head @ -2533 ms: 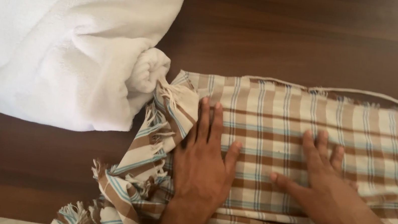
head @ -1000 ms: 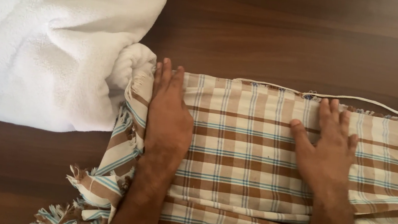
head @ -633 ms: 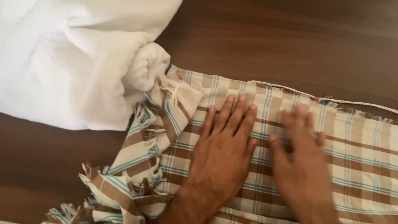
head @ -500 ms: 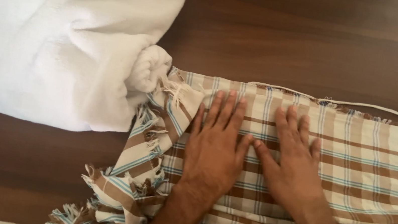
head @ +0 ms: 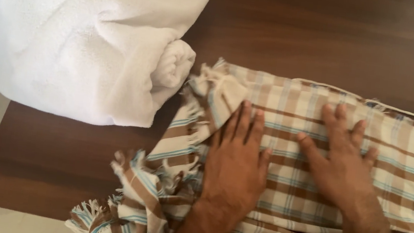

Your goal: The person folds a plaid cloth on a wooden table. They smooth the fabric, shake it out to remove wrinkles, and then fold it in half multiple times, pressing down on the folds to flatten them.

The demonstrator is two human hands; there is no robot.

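Head view, left hand: the left hand (head: 234, 170) lies palm down on the checked cloth (head: 302, 197), fingers straight and close together, gripping nothing.
Head view, right hand: the right hand (head: 340, 167) lies flat on the same cloth, fingers slightly spread, thumb out toward the left hand; it grips nothing.
Cloth place: under both palms, running from the fringe left of the left fingers to past the right edge of the picture.
Cloth long axis: left to right across the dark wooden table (head: 332, 37), tilting a little downward to the right.
Far edge: a straight hemmed edge lies just beyond the right fingertips.
Left end: the fringed end (head: 139, 198) is bunched and rumpled beside the left wrist; one corner is turned up just beyond the left fingertips.
White towel: a white towel (head: 70, 31) lies heaped beyond and left of the left fingers, its rolled end touching the turned-up corner.
Open room: bare wood lies ahead of both sets of fingertips, and a strip left of the fringe, up to the table's left edge.
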